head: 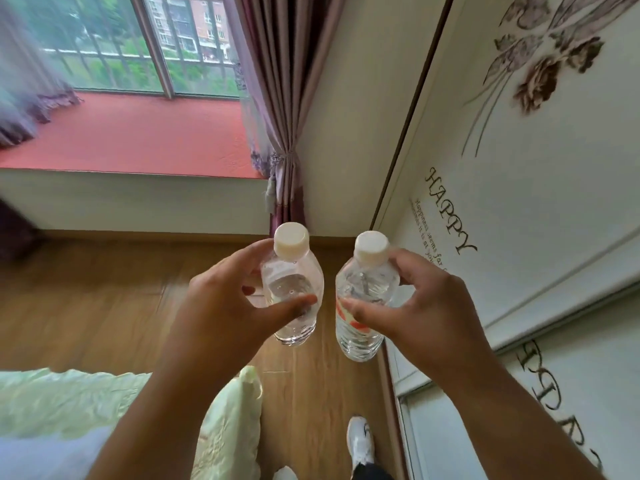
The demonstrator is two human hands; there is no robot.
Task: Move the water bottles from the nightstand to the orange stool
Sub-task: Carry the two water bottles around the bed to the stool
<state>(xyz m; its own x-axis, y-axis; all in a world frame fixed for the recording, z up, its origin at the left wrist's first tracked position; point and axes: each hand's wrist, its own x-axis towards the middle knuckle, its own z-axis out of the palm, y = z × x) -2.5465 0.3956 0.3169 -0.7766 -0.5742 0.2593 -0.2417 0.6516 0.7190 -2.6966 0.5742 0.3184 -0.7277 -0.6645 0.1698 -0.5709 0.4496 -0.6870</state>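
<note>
Fingers [294, 303] of the left hand [221, 306] wrap around the upper body of one clear water bottle [294, 289], thumb across the near side and the other digits curled behind it. The right hand [422, 306] grips a second clear water bottle [360, 306] the same way, thumb pressed on the near side over a red patch of label. Both bottles are held upright in the air, side by side but apart, each with a white cap [291, 240] on top; the right bottle's cap [372, 248] sits slightly lower in view. Water is visible inside both. Below them lies a wooden floor [104, 306]. Neither the nightstand nor the orange stool can be identified in this view. A pale green bedspread [69, 403] occupies the lower left, and a white shoe [360, 441] shows on the floor near the bottom edge. To the right stands a white wardrobe door [519, 168] printed with flowers and the word HAPPY. Ahead, a red window ledge [138, 136] runs under a barred window [138, 46], with a tied purple curtain [284, 116] at the corner.
</note>
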